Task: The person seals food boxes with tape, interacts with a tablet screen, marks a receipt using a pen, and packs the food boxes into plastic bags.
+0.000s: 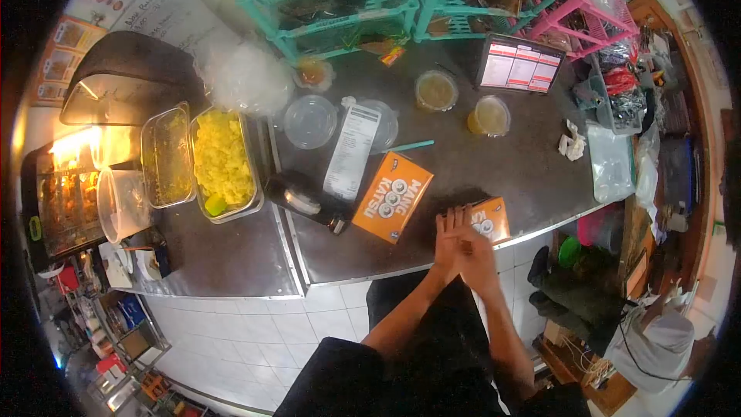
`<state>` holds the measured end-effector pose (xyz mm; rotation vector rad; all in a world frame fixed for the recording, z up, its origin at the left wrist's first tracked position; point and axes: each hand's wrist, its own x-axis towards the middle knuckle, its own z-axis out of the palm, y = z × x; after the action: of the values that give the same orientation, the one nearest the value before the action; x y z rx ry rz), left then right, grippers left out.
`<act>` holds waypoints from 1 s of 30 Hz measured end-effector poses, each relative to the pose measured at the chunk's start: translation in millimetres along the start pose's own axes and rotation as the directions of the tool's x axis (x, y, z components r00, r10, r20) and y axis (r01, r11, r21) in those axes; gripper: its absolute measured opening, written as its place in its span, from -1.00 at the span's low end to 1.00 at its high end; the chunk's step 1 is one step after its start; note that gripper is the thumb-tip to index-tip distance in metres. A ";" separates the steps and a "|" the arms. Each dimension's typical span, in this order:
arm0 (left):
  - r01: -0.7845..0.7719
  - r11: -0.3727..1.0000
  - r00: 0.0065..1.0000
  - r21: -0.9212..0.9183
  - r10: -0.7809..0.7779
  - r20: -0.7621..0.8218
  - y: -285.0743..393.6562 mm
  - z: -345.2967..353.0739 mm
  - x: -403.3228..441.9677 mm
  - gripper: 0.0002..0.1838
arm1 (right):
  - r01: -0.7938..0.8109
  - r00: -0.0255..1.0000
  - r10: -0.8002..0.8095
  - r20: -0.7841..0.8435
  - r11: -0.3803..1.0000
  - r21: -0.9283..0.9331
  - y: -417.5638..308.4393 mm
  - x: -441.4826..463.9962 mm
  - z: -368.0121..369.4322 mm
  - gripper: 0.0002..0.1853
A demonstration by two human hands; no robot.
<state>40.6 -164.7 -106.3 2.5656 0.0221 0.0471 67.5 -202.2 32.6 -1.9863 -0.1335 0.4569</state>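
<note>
From the head camera, we see two bare hands overlapping at the near edge of a dark table (540,150), beside an orange box (492,220) whose left end they partly hide. The left hand (448,248) stretches its fingers out toward the box, grasping nothing that we can make out. The right hand (480,253) lies across it, its fingers partly hidden, and we cannot tell whether they are clenched or released. Nor can we tell how firmly either hand touches the box.

Just to the left, we find a second orange box (394,197), lettered "MANG KATSU," lying aslant on the table. Behind it are a teal stick (413,146) and a long printed receipt (352,153), which partly covers a clear lid (385,128). Two cups (436,91) of drink stand farther back, near a lit tablet (521,64). At far left, we see a container of yellow food (222,153); at lower right, another person (652,351) in a light top.
</note>
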 end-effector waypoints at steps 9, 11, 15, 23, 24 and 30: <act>0.028 0.996 0.976 -0.089 -0.007 0.219 14.3 -31.0 8.7 0.13 | -0.323 0.939 0.341 -0.048 0.921 0.218 107.6 21.7 -102.5 -0.79; 0.098 0.991 0.967 -0.090 -0.073 0.245 28.3 -43.4 19.8 0.15 | -0.260 0.957 0.278 -0.082 0.948 0.185 120.9 29.8 -101.8 -0.77; 0.091 0.987 0.975 -0.129 -0.062 0.213 31.6 -45.4 26.6 0.13 | -0.262 0.961 0.273 -0.032 0.944 0.198 129.5 42.6 -91.6 -0.79; 0.005 1.000 0.980 -0.009 -0.003 0.200 24.3 -34.4 16.4 0.07 | 0.031 0.979 -0.010 -0.203 0.994 0.101 144.5 66.2 -57.9 -0.68; 0.003 1.000 0.980 0.014 -0.005 0.198 22.2 -31.0 16.4 0.05 | 0.015 0.982 0.006 -0.187 0.994 0.106 144.0 67.7 -56.4 -0.66; -0.030 0.998 0.986 -0.062 0.040 0.162 18.8 -26.2 15.4 0.01 | -0.051 0.989 0.055 -0.136 0.998 0.029 137.7 72.4 -57.9 -0.63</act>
<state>55.1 -165.9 -73.7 2.5027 -0.0852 -0.1468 141.2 -291.8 -86.2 -1.9930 0.0112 0.3536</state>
